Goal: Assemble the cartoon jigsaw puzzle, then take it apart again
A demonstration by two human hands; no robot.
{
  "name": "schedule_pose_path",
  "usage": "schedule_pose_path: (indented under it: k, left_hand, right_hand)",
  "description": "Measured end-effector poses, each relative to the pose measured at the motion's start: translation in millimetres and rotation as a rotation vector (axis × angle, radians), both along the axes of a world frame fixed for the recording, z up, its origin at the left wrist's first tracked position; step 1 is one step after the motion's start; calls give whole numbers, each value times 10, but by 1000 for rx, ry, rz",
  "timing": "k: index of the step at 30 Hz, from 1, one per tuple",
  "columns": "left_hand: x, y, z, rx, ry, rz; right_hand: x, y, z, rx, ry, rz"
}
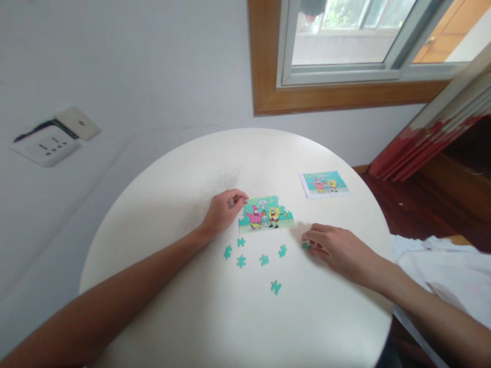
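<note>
So the jigsaw puzzle (264, 217), the one with the pink and yellow cartoon characters, is sitting flat on a round white table (215, 327), pretty much right between the two hands. Most of it is joined up, but the upper right corner is stepped and jagged, so there's a gap there.

Left hand (224, 210) is just off the puzzle's left side, fingers curled in, with the fingertips right at the upper left corner. Can't tell if it's pinching anything or just resting there, tbh.

Right hand (337, 250) is to the right of the puzzle and a bit closer to the person, not touching it. Its fingers are bent around a small green piece (306, 246), which peeks out at the fingertips. Can't really say whether that one's gripped or lying on the table under them.

Six more loose pieces (241, 261) are scattered on the near side of the puzzle: three bunched near the left forearm, two in the middle, one nearest the person. The picture card (326, 184) lies flat beyond the right hand, well apart from the puzzle.
</note>
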State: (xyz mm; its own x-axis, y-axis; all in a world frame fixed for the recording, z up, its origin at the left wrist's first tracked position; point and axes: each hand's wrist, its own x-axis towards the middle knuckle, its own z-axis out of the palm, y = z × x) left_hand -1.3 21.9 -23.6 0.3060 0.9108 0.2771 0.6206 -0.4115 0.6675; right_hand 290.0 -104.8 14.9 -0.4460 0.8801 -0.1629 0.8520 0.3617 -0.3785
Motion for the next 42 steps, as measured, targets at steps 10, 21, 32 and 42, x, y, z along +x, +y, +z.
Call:
schedule_pose_path:
  k: [10, 21, 32, 42]
  left_hand:
    - [-4, 9, -7, 0, -17, -21]
    - [6, 4, -3, 1, -31, -34]
    - [-7, 22, -39, 4, -24, -40]
    - [-8, 29, -52, -2, -24, -49]
  right_hand:
    - [-17, 39, -106, -28, 145, -48]
    - [-15, 297, -138, -157, 565, -224]
    - [-232, 1384, -271, -129, 660, -307]
    - [-286, 1459, -346, -51, 549, -268]
